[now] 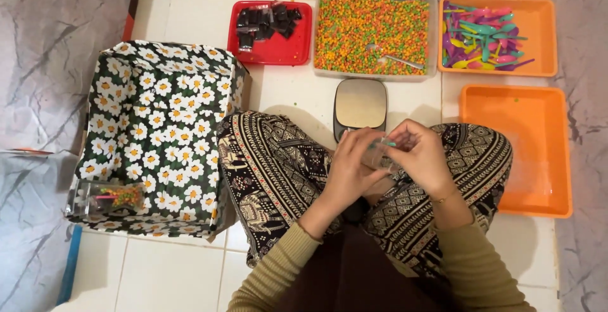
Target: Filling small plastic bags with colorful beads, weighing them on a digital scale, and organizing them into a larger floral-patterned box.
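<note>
Over my crossed legs in patterned trousers, my left hand (350, 168) and my right hand (421, 154) together hold a small clear plastic packet (379, 157) with a teal plastic spoon (387, 143) poking out of it. Just beyond my hands a small kitchen scale (360, 104) with a metal plate sits on the white tiled floor. Behind it stands a clear tub (376, 32) full of tiny orange, green and yellow sweets, with a metal spoon (396, 59) lying in them.
A red tray (300, 47) of small black pieces sits at the back left. At the back right, an orange tray (542, 40) holds several coloured plastic spoons. An empty-looking orange tray (514, 154) lies at my right. A daisy-print fabric box (158, 136) at my left holds one filled clear packet (109, 197).
</note>
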